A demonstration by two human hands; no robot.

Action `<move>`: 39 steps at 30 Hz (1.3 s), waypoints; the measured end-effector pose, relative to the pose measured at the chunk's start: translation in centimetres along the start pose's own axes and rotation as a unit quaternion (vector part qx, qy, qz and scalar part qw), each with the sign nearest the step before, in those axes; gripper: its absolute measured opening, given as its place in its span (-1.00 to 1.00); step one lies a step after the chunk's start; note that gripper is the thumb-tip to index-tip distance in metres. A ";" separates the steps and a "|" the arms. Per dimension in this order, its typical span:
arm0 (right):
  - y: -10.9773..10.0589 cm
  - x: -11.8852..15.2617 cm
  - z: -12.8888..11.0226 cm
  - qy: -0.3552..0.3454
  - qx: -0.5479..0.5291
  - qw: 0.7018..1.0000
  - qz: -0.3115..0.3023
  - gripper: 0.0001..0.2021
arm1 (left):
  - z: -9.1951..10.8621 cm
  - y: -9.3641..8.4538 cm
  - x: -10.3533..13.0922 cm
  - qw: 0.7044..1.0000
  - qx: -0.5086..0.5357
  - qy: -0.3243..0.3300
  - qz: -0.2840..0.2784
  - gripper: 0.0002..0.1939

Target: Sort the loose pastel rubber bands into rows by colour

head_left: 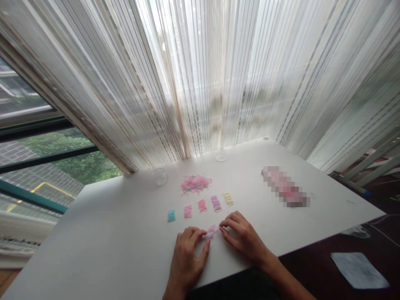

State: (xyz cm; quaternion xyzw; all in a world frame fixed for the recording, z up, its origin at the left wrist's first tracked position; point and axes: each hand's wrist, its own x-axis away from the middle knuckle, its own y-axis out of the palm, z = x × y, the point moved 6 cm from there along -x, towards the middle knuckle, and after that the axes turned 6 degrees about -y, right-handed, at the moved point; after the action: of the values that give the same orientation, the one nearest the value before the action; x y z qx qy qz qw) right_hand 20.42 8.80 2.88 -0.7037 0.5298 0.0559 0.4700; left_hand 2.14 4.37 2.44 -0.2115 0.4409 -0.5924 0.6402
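On the white table (125,233), a small bunch of pink and purple strips (211,232) lies between my hands. My left hand (189,254) is at its left side, thumb and index finger apart, fingertips at its edge. From the right, my right hand (242,234) has thumb and fingertips close together at the bunch's edge; whatever they pinch is too small to name. Beyond the hands lie separate little groups: blue (171,215), pink (188,211), coral (202,205), purple (215,203) and yellow (228,199). Farther back is a loose mixed pile (196,183).
A clear glass (161,177) stands at the back left, and a clear round dish (221,157) near the curtain (218,83). A pixelated pink object (285,186) lies at the right. Below the table's right edge is a pale sheet (359,270).
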 end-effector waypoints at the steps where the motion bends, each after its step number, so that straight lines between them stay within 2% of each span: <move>1: -0.1 0.0 0.1 0.008 0.005 1.000 0.005 -0.88 | 0.1 0.0 0.0 1.000 -0.005 0.002 -0.001 -0.87; 7: -0.1 0.1 0.6 0.035 0.038 0.998 0.032 -0.87 | 0.2 0.0 0.1 1.000 -0.012 0.014 0.003 -0.92; 15: 0.1 0.2 1.0 0.060 0.070 0.995 0.028 -0.87 | -0.4 -0.2 0.0 0.999 0.014 0.002 0.028 -0.88; 22: 0.1 0.1 0.5 0.033 0.052 0.998 0.013 -0.87 | -0.4 -0.2 0.2 0.999 0.031 -0.004 0.013 -0.82; 27: 0.5 -0.2 -0.5 -0.006 0.048 0.999 -0.023 -0.84 | -0.3 -0.4 0.2 0.999 0.036 -0.002 0.018 -0.82; 39: 0.8 -0.1 -0.6 -0.005 0.023 0.998 -0.056 -0.85 | -0.3 -0.3 0.2 0.999 0.025 0.003 0.027 -0.89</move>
State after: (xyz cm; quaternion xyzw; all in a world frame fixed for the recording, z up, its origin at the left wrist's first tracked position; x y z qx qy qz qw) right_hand 19.50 8.44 2.83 -0.7212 0.4882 0.0208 0.4909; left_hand 1.67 4.15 2.47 -0.1818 0.4336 -0.5866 0.6594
